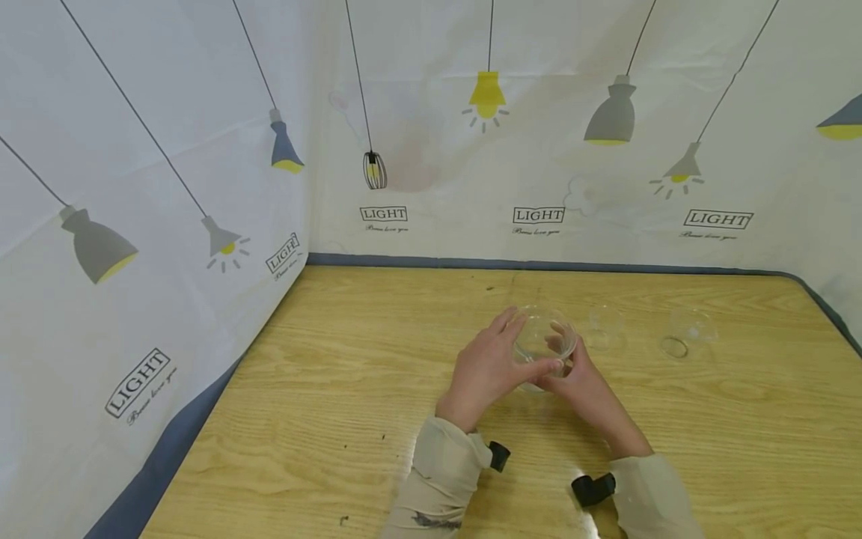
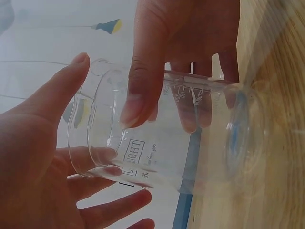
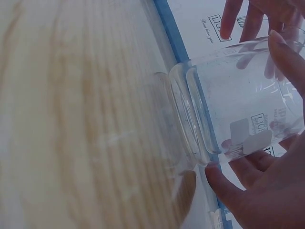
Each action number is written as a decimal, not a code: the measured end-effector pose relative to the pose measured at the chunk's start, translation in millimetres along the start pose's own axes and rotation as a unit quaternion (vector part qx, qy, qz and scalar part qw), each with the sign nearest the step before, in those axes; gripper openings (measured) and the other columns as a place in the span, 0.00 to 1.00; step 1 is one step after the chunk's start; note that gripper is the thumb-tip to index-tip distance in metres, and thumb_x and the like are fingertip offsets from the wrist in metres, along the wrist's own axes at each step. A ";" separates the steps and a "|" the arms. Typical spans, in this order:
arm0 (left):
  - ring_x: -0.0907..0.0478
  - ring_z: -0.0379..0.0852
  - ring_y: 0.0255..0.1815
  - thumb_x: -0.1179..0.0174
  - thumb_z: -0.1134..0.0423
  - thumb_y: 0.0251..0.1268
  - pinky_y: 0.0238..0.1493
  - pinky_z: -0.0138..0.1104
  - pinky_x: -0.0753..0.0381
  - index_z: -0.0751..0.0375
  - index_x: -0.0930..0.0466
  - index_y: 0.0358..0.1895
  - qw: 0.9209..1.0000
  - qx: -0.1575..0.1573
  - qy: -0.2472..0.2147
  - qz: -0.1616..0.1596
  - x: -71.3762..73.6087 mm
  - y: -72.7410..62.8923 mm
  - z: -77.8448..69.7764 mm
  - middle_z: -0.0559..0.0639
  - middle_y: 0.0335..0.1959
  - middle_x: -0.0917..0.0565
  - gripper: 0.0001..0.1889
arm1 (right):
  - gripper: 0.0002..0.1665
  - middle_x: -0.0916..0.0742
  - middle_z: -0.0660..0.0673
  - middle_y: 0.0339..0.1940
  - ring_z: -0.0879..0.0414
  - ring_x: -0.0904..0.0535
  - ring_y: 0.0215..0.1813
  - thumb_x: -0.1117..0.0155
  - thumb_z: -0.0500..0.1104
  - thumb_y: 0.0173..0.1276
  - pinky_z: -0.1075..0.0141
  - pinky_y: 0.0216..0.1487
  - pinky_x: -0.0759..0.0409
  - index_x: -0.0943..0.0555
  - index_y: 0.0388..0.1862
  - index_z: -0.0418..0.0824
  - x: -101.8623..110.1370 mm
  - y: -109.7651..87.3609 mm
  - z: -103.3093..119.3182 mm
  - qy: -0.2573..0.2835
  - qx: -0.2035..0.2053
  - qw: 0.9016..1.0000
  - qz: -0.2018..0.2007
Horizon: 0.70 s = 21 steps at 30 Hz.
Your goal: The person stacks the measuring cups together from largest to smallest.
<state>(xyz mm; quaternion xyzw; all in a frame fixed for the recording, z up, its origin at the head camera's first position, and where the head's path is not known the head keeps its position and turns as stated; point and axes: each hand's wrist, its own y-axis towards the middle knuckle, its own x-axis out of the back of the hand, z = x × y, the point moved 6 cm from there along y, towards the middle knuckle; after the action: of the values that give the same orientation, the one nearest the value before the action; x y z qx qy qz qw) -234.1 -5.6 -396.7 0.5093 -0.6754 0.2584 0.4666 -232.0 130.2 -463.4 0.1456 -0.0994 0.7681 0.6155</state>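
Observation:
A clear glass beaker [image 1: 541, 337] with printed graduations is between the two hands, upright, its base close over the wooden table. Two rims, one within the other, show at its mouth in the left wrist view, like one beaker nested in another [image 2: 205, 157]. My left hand [image 1: 486, 370] holds it near the rim from the left, thumb across the near side. From the right, my right hand [image 1: 589, 389] grips the wall, thumb in front and fingers behind. The right wrist view shows the thick, doubled base [image 3: 190, 112], with a right fingertip beside it.
Two smaller clear glass vessels stand to the right on the wooden table [image 1: 323, 419]: one [image 1: 599, 340] close beyond the right hand, another [image 1: 676, 346] farther right. White fabric walls [image 1: 438, 187] printed with lamps enclose the table's left, back and right sides.

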 end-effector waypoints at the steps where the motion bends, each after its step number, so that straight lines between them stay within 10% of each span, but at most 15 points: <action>1: 0.38 0.49 0.62 0.56 0.23 0.42 0.49 0.44 0.29 0.42 0.47 0.68 1.000 0.000 0.002 0.000 0.2 -0.1 -0.2 0.41 0.69 0.48 0.47 | 0.54 0.42 0.36 0.67 0.36 0.43 0.63 0.35 0.53 0.56 0.43 0.53 0.35 0.60 0.70 0.55 0.1 0.5 -0.4 -0.001 0.000 1.000 0.001; 21: 0.37 0.48 0.61 0.59 0.22 0.42 0.47 0.42 0.27 0.43 0.45 0.68 1.000 0.002 0.013 0.002 -0.1 -0.5 -0.6 0.41 0.69 0.47 0.47 | 0.52 0.42 0.37 0.67 0.35 0.45 0.64 0.36 0.51 0.57 0.44 0.53 0.34 0.60 0.70 0.56 -0.6 -0.5 1.8 0.015 0.007 1.000 0.006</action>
<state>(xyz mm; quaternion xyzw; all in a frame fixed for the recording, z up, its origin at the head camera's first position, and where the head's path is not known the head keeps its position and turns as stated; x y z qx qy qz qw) -233.4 -5.2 -396.6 0.5056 -0.6697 0.2671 0.4739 -231.2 129.1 -462.0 0.1379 -0.0856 0.7743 0.6117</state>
